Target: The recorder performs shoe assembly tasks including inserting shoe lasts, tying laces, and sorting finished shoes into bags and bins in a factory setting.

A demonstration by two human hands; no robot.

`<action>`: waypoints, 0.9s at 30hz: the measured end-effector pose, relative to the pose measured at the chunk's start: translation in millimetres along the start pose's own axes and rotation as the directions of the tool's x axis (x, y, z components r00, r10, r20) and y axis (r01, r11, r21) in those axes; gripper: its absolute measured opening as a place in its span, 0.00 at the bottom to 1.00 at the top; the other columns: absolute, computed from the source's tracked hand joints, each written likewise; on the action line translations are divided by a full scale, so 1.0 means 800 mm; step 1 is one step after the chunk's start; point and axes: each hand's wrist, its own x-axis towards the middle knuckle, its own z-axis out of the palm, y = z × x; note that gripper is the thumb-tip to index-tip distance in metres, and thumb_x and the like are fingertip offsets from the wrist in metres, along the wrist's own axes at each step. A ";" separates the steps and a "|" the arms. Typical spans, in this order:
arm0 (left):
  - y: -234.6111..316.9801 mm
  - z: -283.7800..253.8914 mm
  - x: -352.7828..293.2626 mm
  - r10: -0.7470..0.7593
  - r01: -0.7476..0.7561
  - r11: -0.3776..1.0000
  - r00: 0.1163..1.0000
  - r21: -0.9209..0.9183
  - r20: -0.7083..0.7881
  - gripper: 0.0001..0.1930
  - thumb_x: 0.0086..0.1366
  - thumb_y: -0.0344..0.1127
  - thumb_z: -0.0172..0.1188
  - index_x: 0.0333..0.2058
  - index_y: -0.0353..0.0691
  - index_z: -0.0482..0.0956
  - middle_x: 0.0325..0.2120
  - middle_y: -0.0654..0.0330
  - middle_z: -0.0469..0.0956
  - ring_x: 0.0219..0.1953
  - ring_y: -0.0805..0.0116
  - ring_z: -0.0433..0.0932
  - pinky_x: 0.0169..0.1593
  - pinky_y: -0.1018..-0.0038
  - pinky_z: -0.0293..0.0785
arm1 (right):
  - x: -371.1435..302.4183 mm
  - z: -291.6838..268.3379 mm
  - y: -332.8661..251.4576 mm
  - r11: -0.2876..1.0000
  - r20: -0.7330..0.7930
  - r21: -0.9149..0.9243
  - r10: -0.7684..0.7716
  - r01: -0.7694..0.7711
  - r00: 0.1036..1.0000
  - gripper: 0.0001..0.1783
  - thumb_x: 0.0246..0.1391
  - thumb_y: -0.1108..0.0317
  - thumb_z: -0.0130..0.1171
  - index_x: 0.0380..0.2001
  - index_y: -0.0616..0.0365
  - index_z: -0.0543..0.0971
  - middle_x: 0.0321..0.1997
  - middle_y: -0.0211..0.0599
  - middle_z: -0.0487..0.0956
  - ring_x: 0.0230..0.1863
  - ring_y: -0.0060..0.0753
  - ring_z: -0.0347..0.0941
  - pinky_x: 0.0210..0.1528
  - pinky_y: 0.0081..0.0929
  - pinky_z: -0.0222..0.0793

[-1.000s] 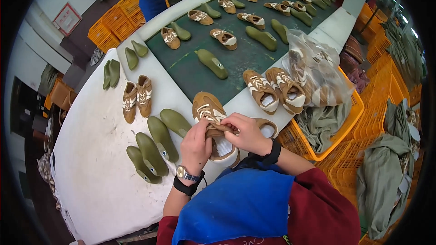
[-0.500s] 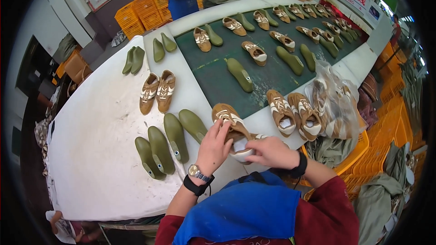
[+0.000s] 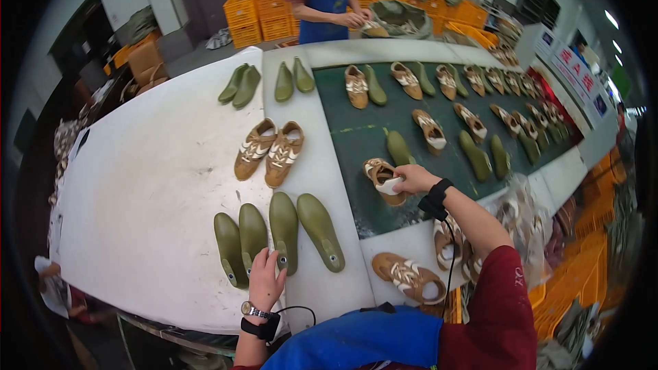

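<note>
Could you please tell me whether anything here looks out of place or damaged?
Nothing looks spilled or broken. Only the white tabletop looks a little off: faint smudges mark its otherwise pale surface, left of the tan shoe pair.

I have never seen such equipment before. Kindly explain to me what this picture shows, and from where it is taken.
There is no machine here, only a person's two bare hands. A wide fisheye camera on the person's head looks down, so straight edges appear bent.

The right hand holds a brown-and-white shoe by its heel, over the dark green surface. The left hand is at the heel ends of four green foot-shaped forms; whether it grips one is unclear.

Beyond these forms, a pair of similar shoes lies on the white table.
</note>
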 end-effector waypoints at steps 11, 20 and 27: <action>-0.021 0.076 0.036 -0.273 0.261 0.939 0.962 -0.222 -0.024 0.29 0.49 0.30 0.61 0.52 0.42 0.63 0.52 0.42 0.62 0.53 0.44 0.63 0.54 0.62 0.64 | 0.163 0.054 -0.049 0.881 0.006 -0.242 -0.418 0.407 0.908 0.21 0.44 0.60 0.56 0.44 0.53 0.75 0.43 0.44 0.77 0.46 0.45 0.72 0.48 0.36 0.67; -0.025 0.111 0.065 -0.413 0.339 0.848 0.904 -0.408 -0.107 0.24 0.49 0.25 0.58 0.47 0.40 0.68 0.54 0.41 0.60 0.57 0.46 0.60 0.57 0.64 0.59 | 0.033 0.222 -0.159 0.795 0.394 -0.394 -0.307 0.461 0.866 0.42 0.44 0.47 0.56 0.60 0.55 0.56 0.31 0.47 0.78 0.26 0.45 0.76 0.28 0.36 0.72; -0.013 0.127 0.033 -0.368 0.297 0.872 0.922 -0.389 -0.119 0.25 0.49 0.26 0.56 0.48 0.37 0.66 0.54 0.40 0.60 0.59 0.46 0.56 0.60 0.63 0.55 | -0.044 0.268 -0.136 0.890 0.123 -0.210 -0.386 0.404 0.914 0.42 0.43 0.57 0.57 0.60 0.57 0.53 0.26 0.49 0.78 0.29 0.50 0.75 0.33 0.40 0.71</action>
